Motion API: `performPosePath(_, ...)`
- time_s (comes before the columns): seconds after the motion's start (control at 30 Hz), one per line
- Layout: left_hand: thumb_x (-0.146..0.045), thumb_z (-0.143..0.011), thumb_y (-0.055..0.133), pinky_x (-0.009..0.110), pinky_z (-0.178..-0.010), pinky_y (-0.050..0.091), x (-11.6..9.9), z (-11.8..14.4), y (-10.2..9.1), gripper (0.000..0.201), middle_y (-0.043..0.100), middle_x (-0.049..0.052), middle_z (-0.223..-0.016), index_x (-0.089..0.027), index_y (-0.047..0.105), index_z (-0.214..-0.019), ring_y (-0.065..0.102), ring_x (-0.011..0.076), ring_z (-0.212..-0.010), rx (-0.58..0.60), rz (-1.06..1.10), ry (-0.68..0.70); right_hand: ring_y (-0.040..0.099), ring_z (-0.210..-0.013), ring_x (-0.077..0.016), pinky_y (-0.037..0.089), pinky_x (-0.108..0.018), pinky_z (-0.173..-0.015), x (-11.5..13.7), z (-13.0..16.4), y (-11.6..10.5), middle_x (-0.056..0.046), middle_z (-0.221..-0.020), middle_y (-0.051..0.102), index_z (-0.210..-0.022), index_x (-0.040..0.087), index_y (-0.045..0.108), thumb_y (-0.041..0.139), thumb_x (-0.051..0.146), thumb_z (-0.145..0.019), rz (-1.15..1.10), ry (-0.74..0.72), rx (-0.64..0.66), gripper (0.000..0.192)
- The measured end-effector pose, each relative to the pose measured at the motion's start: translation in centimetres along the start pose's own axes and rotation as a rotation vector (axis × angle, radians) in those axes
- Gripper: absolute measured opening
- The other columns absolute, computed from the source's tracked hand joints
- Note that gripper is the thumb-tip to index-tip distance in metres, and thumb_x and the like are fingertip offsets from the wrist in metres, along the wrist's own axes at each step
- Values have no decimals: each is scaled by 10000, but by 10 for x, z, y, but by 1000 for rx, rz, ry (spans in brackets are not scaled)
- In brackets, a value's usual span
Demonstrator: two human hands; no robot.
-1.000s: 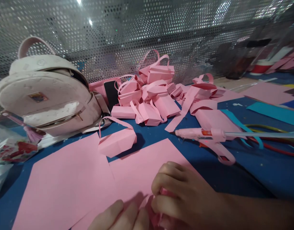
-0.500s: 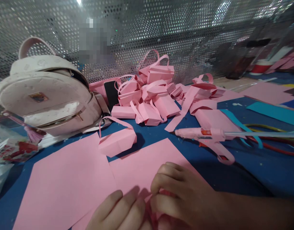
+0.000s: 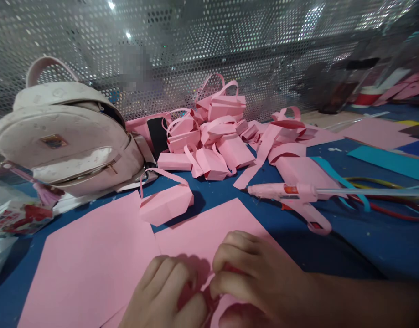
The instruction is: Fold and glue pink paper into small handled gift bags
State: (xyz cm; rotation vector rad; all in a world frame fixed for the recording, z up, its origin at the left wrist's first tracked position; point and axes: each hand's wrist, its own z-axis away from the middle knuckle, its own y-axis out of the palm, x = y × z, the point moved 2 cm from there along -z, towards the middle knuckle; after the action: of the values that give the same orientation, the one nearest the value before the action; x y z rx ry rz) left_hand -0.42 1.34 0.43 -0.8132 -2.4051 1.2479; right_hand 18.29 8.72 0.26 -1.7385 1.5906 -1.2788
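Note:
Both my hands meet at the bottom of the view over a pink paper sheet (image 3: 202,230). My left hand (image 3: 163,296) and my right hand (image 3: 255,278) pinch a small folded piece of pink paper (image 3: 209,294) between their fingertips; most of it is hidden by the fingers. A second pink sheet (image 3: 93,259) lies to the left. A finished pink paper bag with a strip handle (image 3: 164,200) stands just beyond the sheets.
A pile of pink paper bags (image 3: 212,136) sits at the back against a perforated metal screen (image 3: 195,45). A pale backpack (image 3: 65,132) lies at the left, a pink glue gun (image 3: 287,193) at the right, with coloured paper and cords beyond it on the blue table (image 3: 366,241).
My left hand has come further up into view and curled its fingers onto the folded piece. The right hand stays almost in place.

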Motion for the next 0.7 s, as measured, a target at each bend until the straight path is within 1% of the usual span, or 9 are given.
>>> performPosePath(0.1,-102,-914,597,263,-660,457,0,1,3,205,618,9,-796,-204,576,-738,579,142,-763,-7,8,10,511,-890,-157,353,-316,-871,0,-2,0,8,-890,635,-881,209,622,488,281,-1059,4,-25,15,234)
performPosePath(0.17,-97,-911,594,268,-666,451,-1,2,5,195,610,9,-792,-204,582,-749,572,146,-769,-31,5,16,512,-875,-150,353,-311,-859,-1,-3,1,11,-862,632,-866,203,618,472,248,-1066,-1,-48,14,252)
performPosePath(0.3,-110,-919,588,269,-663,434,-1,4,7,194,599,11,-791,-200,574,-747,560,149,-777,-23,11,6,516,-865,-164,361,-317,-851,-2,-2,4,-3,-889,648,-899,204,644,501,322,-1052,-30,-2,-5,240)
performPosePath(0.37,-122,-927,584,274,-672,431,0,4,8,196,591,13,-789,-197,572,-745,555,152,-787,-9,14,0,514,-864,-183,368,-332,-840,-2,-1,4,-19,-908,658,-929,207,663,520,392,-1033,-39,36,7,256)
performPosePath(0.43,-112,-923,577,276,-676,424,0,5,9,205,586,17,-799,-193,565,-735,545,152,-792,-17,19,3,513,-865,-191,369,-341,-829,-3,0,5,-25,-908,660,-927,208,665,522,415,-1026,-45,48,22,271)
performPosePath(0.5,-93,-910,577,275,-674,418,0,5,10,210,589,22,-818,-190,559,-725,536,151,-791,-25,26,12,514,-861,-178,367,-339,-813,-4,0,5,-13,-881,657,-885,210,652,515,352,-1037,-30,23,43,249)
performPosePath(0.6,-102,-919,580,280,-681,424,-1,5,10,198,600,26,-823,-196,580,-745,538,155,-793,-28,18,9,509,-848,-162,355,-338,-768,-4,-1,7,8,-829,650,-856,208,644,531,235,-1033,37,-72,112,212)
performPosePath(0.67,-115,-931,573,282,-682,435,-1,4,10,194,606,24,-811,-202,589,-758,551,158,-793,-18,10,11,505,-840,-164,345,-340,-746,-4,-2,7,9,-817,651,-860,205,652,549,206,-1024,73,-119,136,193)
performPosePath(0.7,-116,-932,570,281,-680,440,-1,4,9,197,609,23,-806,-204,587,-757,557,158,-791,-12,11,15,506,-844,-167,345,-341,-749,-4,-2,7,7,-817,654,-862,205,655,545,201,-1028,78,-117,134,199)
